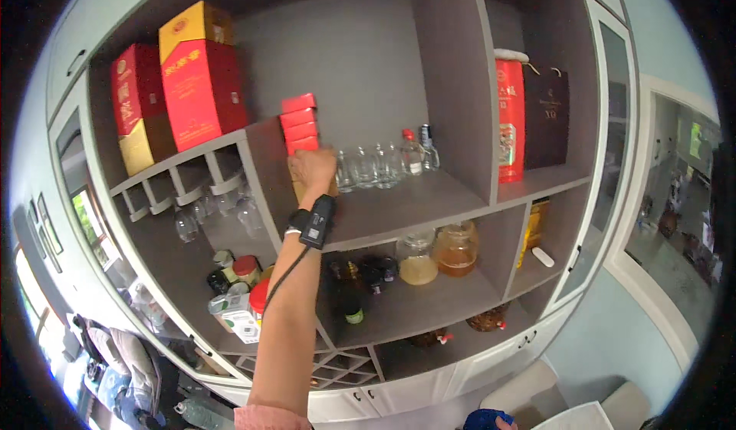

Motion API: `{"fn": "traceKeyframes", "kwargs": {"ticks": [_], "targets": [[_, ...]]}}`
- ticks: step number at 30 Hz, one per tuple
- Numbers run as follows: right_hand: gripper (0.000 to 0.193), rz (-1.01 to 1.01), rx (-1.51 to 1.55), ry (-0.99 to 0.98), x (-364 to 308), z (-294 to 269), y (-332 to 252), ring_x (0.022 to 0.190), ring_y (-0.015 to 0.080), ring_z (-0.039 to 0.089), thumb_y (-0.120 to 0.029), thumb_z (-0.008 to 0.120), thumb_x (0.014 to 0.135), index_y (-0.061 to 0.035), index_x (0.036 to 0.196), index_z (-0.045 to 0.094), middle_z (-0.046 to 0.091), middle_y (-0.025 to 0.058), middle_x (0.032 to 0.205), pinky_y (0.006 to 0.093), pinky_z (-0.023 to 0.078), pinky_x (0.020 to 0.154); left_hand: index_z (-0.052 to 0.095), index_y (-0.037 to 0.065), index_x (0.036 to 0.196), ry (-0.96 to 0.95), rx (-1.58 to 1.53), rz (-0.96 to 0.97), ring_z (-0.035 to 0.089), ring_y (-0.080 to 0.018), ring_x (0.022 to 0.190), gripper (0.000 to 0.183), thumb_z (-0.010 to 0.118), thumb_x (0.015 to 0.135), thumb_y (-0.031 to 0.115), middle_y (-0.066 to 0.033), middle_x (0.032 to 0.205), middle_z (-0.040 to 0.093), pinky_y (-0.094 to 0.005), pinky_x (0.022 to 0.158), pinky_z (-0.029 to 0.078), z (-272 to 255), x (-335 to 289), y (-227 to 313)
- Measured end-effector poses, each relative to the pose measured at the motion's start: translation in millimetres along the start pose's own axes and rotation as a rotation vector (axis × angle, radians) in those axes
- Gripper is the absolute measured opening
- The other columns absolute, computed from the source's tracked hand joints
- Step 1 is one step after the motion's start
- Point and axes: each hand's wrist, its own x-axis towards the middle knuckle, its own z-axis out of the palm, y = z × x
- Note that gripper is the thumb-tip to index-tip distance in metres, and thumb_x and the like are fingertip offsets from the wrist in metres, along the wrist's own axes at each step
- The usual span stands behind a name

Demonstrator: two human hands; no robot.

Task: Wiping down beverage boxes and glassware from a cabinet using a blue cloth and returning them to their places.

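A wide grey-brown cabinet (349,54) with white doors fills the wall before me, its bays holding packages and glassware. My left forearm (287,322), a pink sleeve (268,418) at its lower end, stretches up across the lower shelves into the large central bay.

To the left, a tall red box with a gold top (201,85) stands upright beside a second red-and-gold box (142,108), above hanging stemmed glasses (249,214). In the right bay, a dark bag (546,119) stands next to a slimmer red package (510,123).

At the left side of the central bay rises a stack of small red boxes (300,115), close to the dividing panel. My left hand (314,171) is at the lower part of that stack, back toward the camera; its fingertips are hidden, so I cannot tell whether it grasps a box or only rests against one. On the shelf below sit a jar of amber contents (457,250) and a paler jar (418,260), side by side.

Just right of my hand runs a row of clear glass vessels (368,168), ending near a red-capped bottle (412,154). A black device (317,223) is strapped at my wrist. Only a sliver of my right hand (504,424) shows at the bottom edge, beside something blue (483,419); its grip I cannot tell.
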Motion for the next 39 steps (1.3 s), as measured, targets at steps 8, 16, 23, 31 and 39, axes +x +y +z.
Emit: {"fn": "traceKeyframes", "kwargs": {"ticks": [8, 16, 23, 31, 39], "targets": [[0.046, 0.037, 0.052, 0.091, -0.6, -5.5, 2.2, 0.086, 0.0224, 0.059, -0.030, 0.066, 0.076, 0.0005, 0.108, 0.054, 0.060, 0.0140, 0.097, 0.0333, 0.048, 0.078, 0.058, 0.002, 0.099, -0.024, 0.163, 0.575, 0.044, -0.0352, 0.107, 0.044, 0.074, 0.063, 0.023, -0.0169, 0.109, 0.051, -0.0431, 0.090, 0.039, 43.4, -9.0, -1.7], [0.045, 0.066, 0.082, 0.122, 0.2, -7.0, 4.2, 0.086, 0.0218, 0.059, -0.031, 0.066, 0.076, -0.0005, 0.108, 0.055, 0.060, 0.0130, 0.096, 0.0330, 0.048, 0.078, 0.061, 0.006, 0.100, -0.193, 0.255, 0.707, 0.059, -0.0329, 0.085, 0.038, 0.068, 0.066, 0.018, -0.0150, 0.097, 0.059, -0.0412, 0.076, 0.048, 95.1, 31.9, -32.4], [0.045, 0.075, 0.108, 0.126, 4.9, -5.5, 3.0, 0.085, 0.0213, 0.059, -0.031, 0.066, 0.076, -0.0013, 0.107, 0.055, 0.060, 0.0122, 0.096, 0.0328, 0.049, 0.077, 0.061, 0.020, 0.108, -0.140, 0.530, 0.834, 0.057, -0.0320, 0.097, 0.041, 0.068, 0.068, 0.023, -0.0121, 0.106, 0.059, -0.0461, 0.080, 0.044, 77.2, 9.0, -5.2], [0.045, 0.098, 0.123, 0.115, 10.2, 0.1, 3.5, 0.085, 0.0207, 0.059, -0.032, 0.066, 0.076, -0.0023, 0.107, 0.055, 0.060, 0.0113, 0.095, 0.0326, 0.049, 0.077, 0.064, 0.010, 0.104, -0.714, 0.682, 0.522, 0.060, -0.0322, 0.095, 0.047, 0.066, 0.068, 0.039, -0.0130, 0.102, 0.064, -0.0428, 0.079, 0.047, 103.3, 66.1, 13.1], [0.044, 0.111, 0.146, 0.136, 7.7, -4.8, 11.0, 0.084, 0.0201, 0.059, -0.033, 0.067, 0.075, -0.0033, 0.107, 0.055, 0.060, 0.0104, 0.095, 0.0324, 0.049, 0.076, 0.067, 0.004, 0.089, -0.655, 0.638, 0.513, 0.062, -0.0302, 0.089, 0.051, 0.069, 0.065, 0.049, -0.0172, 0.095, 0.064, -0.0401, 0.076, 0.049, 115.5, 63.8, 5.9]]}}
